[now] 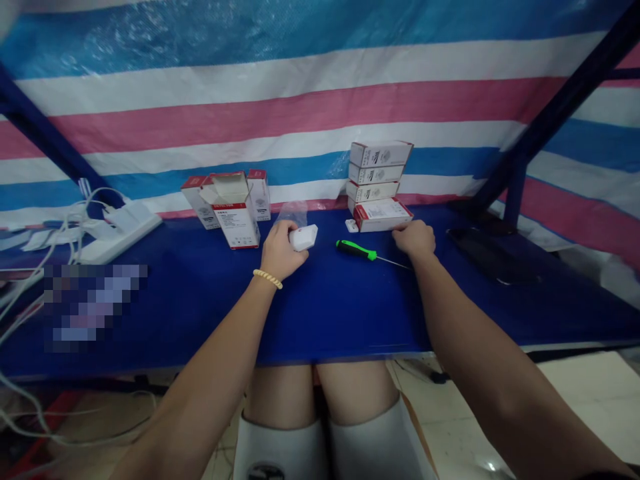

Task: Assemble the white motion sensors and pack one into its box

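My left hand (280,250) is closed around a small white plastic device (304,237) resting on the blue table (330,307). My right hand (415,239) rests knuckles-up with curled fingers, touching the front of the lowest box in a stack of white-and-red cartons (380,180). Between the hands lies a green-handled screwdriver (363,252), tip pointing right toward my right hand. A small white part (351,226) sits by the stack's left corner. A clear plastic bag (293,212) lies behind the device.
Several white-and-red boxes (235,207), one with its flap open, stand at the back left. A white power strip with cables (117,230) lies far left. A black phone (487,253) rests at the right. A striped tarp hangs behind, with blue frame posts.
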Available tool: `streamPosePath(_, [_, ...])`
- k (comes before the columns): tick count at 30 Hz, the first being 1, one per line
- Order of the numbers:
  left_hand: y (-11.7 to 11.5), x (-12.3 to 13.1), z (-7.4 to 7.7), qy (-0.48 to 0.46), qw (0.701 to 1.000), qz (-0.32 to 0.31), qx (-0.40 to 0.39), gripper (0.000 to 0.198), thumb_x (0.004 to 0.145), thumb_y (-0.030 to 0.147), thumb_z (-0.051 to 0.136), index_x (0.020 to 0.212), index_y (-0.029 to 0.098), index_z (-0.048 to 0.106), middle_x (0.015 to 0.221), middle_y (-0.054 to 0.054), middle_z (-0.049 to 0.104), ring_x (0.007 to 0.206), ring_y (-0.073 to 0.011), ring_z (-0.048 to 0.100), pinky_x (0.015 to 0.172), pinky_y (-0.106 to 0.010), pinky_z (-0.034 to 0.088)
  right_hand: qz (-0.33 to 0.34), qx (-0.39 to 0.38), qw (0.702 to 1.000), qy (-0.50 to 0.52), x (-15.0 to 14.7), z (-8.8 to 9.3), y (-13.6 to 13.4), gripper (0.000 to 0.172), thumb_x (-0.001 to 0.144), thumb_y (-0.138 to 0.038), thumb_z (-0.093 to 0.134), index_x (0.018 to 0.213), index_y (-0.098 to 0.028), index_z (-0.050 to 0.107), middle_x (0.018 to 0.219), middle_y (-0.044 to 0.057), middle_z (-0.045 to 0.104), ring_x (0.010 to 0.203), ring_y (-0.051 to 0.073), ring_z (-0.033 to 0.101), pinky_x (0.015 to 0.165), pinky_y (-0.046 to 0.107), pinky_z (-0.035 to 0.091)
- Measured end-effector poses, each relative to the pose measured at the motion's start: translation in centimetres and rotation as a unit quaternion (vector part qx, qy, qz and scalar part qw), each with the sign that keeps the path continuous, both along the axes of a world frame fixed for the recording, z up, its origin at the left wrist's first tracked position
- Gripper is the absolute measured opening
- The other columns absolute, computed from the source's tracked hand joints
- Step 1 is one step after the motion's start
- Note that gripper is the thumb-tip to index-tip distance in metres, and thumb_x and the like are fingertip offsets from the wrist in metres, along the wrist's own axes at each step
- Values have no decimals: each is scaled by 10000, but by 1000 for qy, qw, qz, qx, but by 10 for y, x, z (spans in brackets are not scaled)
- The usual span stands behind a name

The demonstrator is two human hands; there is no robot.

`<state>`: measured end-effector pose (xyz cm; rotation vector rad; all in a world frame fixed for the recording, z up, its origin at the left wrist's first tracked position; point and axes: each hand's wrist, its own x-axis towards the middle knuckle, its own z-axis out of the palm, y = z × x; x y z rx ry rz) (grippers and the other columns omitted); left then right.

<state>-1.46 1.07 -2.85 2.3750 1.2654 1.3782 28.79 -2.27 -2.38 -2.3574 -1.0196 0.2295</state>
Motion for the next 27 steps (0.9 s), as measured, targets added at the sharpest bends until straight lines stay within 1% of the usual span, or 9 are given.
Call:
streamPosePath(3, [-1,0,1,10,1000,-2,-7,472,526,57,709,908,209,475,935,-32,592,895,-227,581,793,-389,493,-1,1,1000,-2,-2,-2,2,330,756,-233,632,1062,-163,733,1097,179,645,1059,293,607,952,465,485])
streamPosePath(7, [-2,0,3,28,999,-4,-21,474,520,50,713,902,203,479,928,-38,595,926,-246,580,791,-387,495,-1,-11,1000,-5,-1,-3,3,302,740,-241,634,1015,-166,736,1054,189,645,1012,307,622,911,478,503])
streamPosePath(9, [-2,0,3,37,999,-8,-21,470,523,53,709,906,202,481,932,-41,596,932,-252,577,790,-392,498,-4,-22,1000,-7,0,-3,3,313,752,-248,609,1025,-151,726,1055,205,640,1013,319,621,898,485,504])
streamPosePath(13, [-2,0,2,51,998,-28,-15,470,534,68,703,933,205,496,957,-45,591,944,-255,576,824,-414,510,-2,-56,998,-14,-3,1,4,389,751,-228,598,1104,-92,691,1072,239,632,1050,341,613,898,476,507])
streamPosePath(16, [-3,0,1,67,997,-40,-22,522,544,82,707,1022,204,537,1036,-60,583,980,-262,583,848,-423,522,12,-83,996,-21,-9,5,3,385,745,-203,608,1097,-67,687,1079,259,629,1068,355,615,902,470,503])
streamPosePath(19, [-5,0,1,91,994,-51,-36,594,550,99,724,1112,208,567,1096,-68,566,1001,-267,596,877,-430,528,35,-95,994,-26,-18,8,0,330,747,-188,602,1047,-95,705,1109,251,627,1087,363,612,914,479,493])
streamPosePath(22, [-6,1,0,107,992,-51,-44,588,550,108,737,1110,208,593,1091,-65,563,995,-271,608,882,-429,536,46,-95,994,-26,-22,9,-2,314,746,-178,593,1029,-111,712,1129,242,626,1088,364,611,906,485,493])
streamPosePath(24, [-6,1,-1,111,992,-48,-47,582,548,108,742,1104,210,601,1094,-64,562,992,-270,613,873,-421,542,51,-84,995,-25,-20,8,-2,292,743,-182,600,1002,-120,721,1092,222,644,1066,345,622,903,465,498])
streamPosePath(27, [-5,0,-2,116,991,-49,-47,579,545,104,744,1098,211,609,1093,-64,564,994,-270,615,876,-424,545,56,-53,997,-24,-8,6,0,260,752,-187,605,969,-116,729,967,176,682,1011,298,643,897,401,509])
